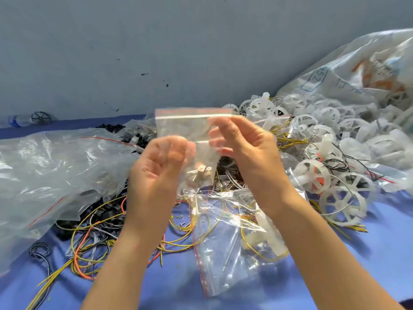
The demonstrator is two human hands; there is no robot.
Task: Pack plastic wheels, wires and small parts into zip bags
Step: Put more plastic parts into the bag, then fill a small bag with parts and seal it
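"Small clear plastic zip bag with a red strip under its seal (pixel 178 124): is that the one being filled?"

"Yes. It's held up in the air over the middle of the blue bench (pixel 380 253). The left hand (pixel 154 166) has its fingers curled round the bag's left side. The right hand (pixel 243 148) pinches it near the right end of the seal, though both are blurred."

"What's in it?"

"A few small metal-looking parts (pixel 199 173), sunk to the bottom."

"Tricky to handle?"

"I'd think so. It's thin, limp film, light and slick. Best taken by the stiffer seal strip, one hand at each end, so the mouth stays up."

"And the other containers?"

"A second clear zip bag (pixel 223 253) lies flat toward the near edge, holding yellow wire and white plastic pieces. A large clear plastic bag (pixel 44 171) slumps along the left side; I can't tell what's in it. At the far right corner a big printed sack (pixel 357 70) spills white translucent spoked wheels (pixel 335 135). Loose yellow, orange and black wires (pixel 89 253) tangle between."
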